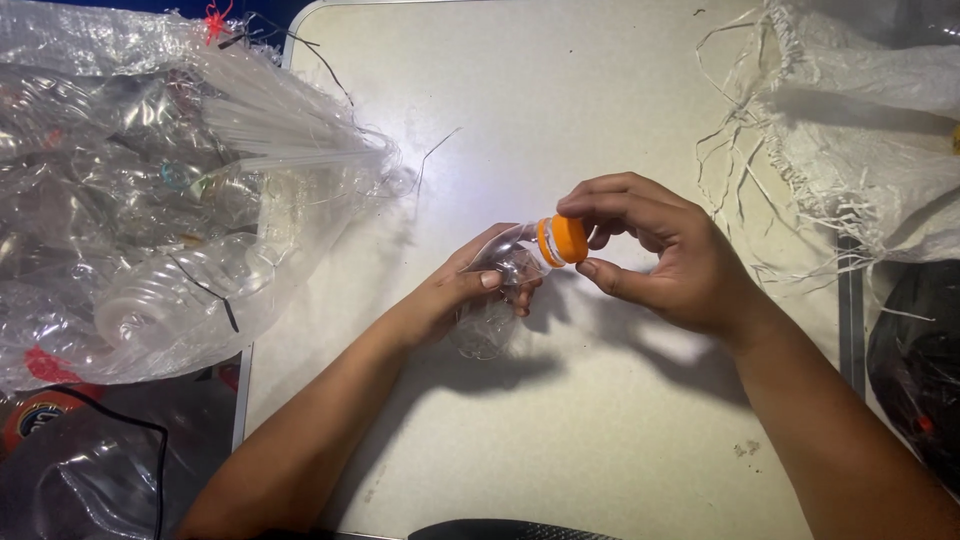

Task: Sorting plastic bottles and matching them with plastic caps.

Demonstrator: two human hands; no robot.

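1. Left hand [455,290] was closed around a crushed clear plastic bottle [497,290], held just above the white table [560,440], mid-frame.
2. Right hand [665,255] pinched the bottle's orange cap [563,241] between thumb and fingertips.
3. Clear bag of empty plastic bottles [150,200] sat at the left table edge, well apart from the hands.
4. Frayed white woven sack [860,110] lay at upper right.

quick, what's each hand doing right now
Left hand: closed around a crumpled clear plastic bottle, holding it above the table.
Right hand: fingers pinched on the bottle's orange cap.
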